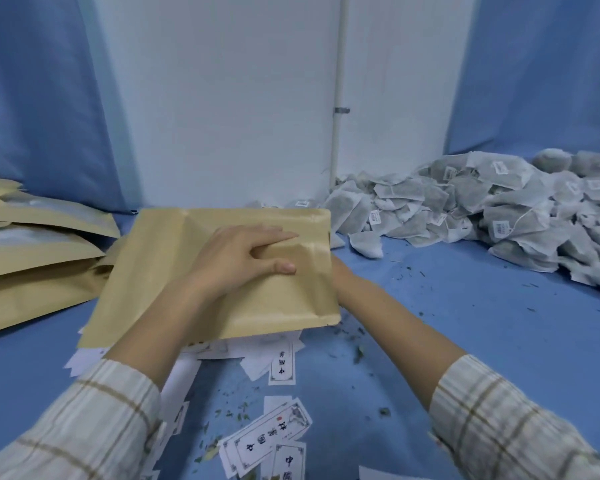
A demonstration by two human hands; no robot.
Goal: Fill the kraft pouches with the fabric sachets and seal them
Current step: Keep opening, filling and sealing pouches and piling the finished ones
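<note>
A large kraft pouch (153, 271) lies tilted on the blue table, its mouth facing right. My left hand (236, 258) rests on top of it near the mouth, thumb and fingers pinching a fold of the upper panel. My right forearm (388, 317) runs to the pouch's right edge, and the hand itself is hidden in or behind the mouth. A big heap of white fabric sachets (482, 209) with paper tags fills the back right. One loose sachet (366, 244) lies just right of the pouch.
A stack of kraft pouches (32, 258) lies at the left. Printed paper labels (281, 362) are scattered under and in front of the held pouch, with more labels (264, 441) near the front edge. Dried herb crumbs (357, 351) dot the blue cloth. A white wall stands behind.
</note>
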